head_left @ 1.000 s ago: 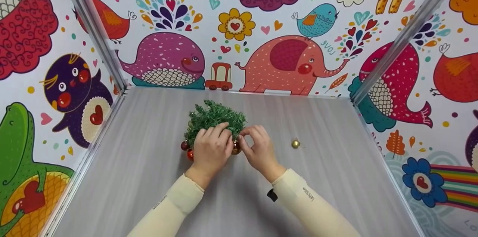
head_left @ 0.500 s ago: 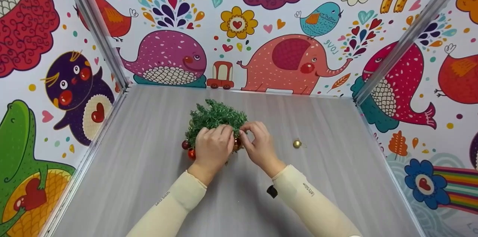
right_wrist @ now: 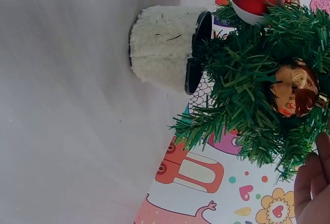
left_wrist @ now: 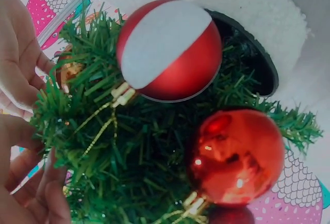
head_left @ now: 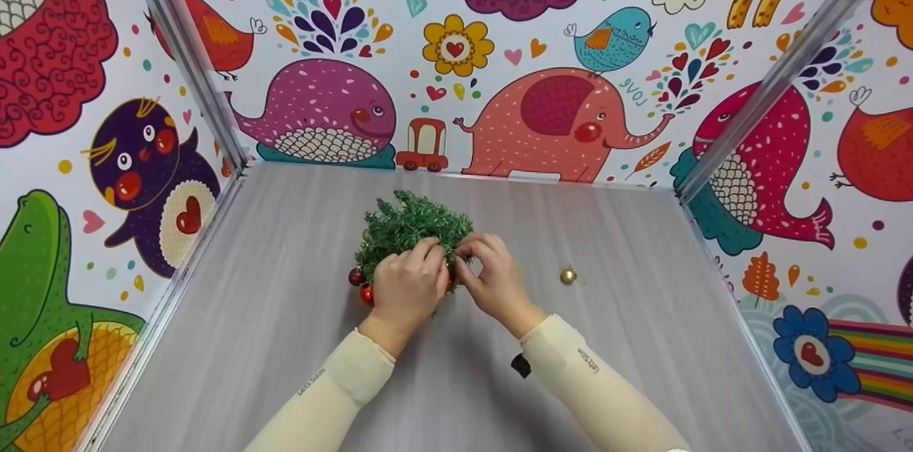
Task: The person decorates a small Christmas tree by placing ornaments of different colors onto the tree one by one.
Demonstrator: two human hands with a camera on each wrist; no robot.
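A small green Christmas tree (head_left: 410, 224) stands in front of both hands, its pot (right_wrist: 160, 44) wrapped in white fleece. My left hand (head_left: 408, 284) is at the tree's near side, fingers curled in at a branch. Beside it, my right hand (head_left: 496, 284) brings thumb and forefinger together at the branch tip on the right. A shiny copper bauble (right_wrist: 295, 87) hangs close to these fingertips, mostly hidden from above. The left wrist view shows a red bauble with a white band (left_wrist: 170, 49) and a glossy red bauble (left_wrist: 237, 157) on gold strings.
A small gold bauble (head_left: 568, 276) with a thin loop lies on the grey wood-grain table (head_left: 606, 359), right of the right hand. Walls with cartoon animals (head_left: 556, 124) enclose the table at the back and sides, with metal posts (head_left: 777, 81) at the corners.
The left fingers, more spread a second ago, are now drawn in closer at the branch. The right fingertips have shifted slightly, and the copper bauble is more covered. The head view has shifted a little.
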